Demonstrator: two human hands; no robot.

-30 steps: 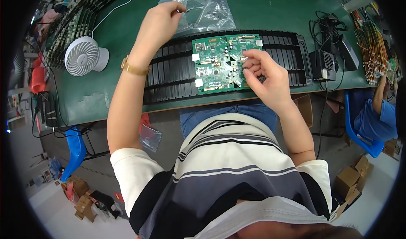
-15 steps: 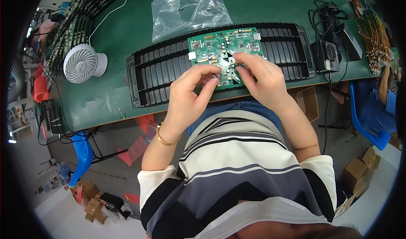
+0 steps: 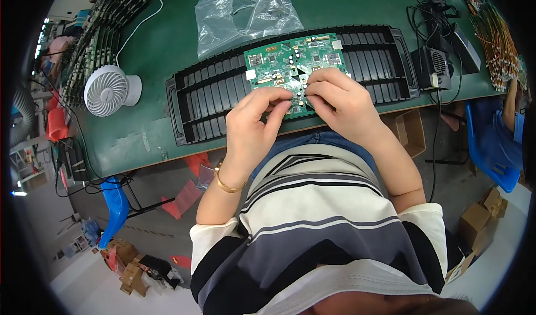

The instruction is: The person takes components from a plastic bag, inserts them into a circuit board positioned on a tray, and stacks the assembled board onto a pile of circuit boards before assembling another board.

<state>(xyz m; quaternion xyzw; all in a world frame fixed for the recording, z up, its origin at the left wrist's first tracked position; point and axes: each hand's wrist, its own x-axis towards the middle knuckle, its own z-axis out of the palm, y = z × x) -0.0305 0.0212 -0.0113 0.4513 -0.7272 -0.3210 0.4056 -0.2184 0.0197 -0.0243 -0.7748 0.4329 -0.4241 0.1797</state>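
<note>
A green printed circuit board (image 3: 281,57) lies flat across the middle of a black slotted tray (image 3: 209,97), components facing up, with pale connectors at its left and right edges. The tray sits on a green worktable (image 3: 340,5), along the edge nearest the person. The left hand (image 3: 250,118), with a gold bracelet (image 3: 229,186) on its wrist, is over the board's near left part, thumb and index finger bent towards each other with a narrow space between them; whether they pinch a small part is too small to tell. The right hand (image 3: 347,100) is just beside it, over the board's near right part, fingers curled and thumb close to the index finger; its grip is partly hidden, so I cannot tell if it holds anything. A clear plastic bag (image 3: 245,13) lies beyond the tray. A white desk fan (image 3: 106,92) stands to the left, and a black power supply (image 3: 434,72) with tangled black cables (image 3: 430,8) is near the tray's right end
</note>
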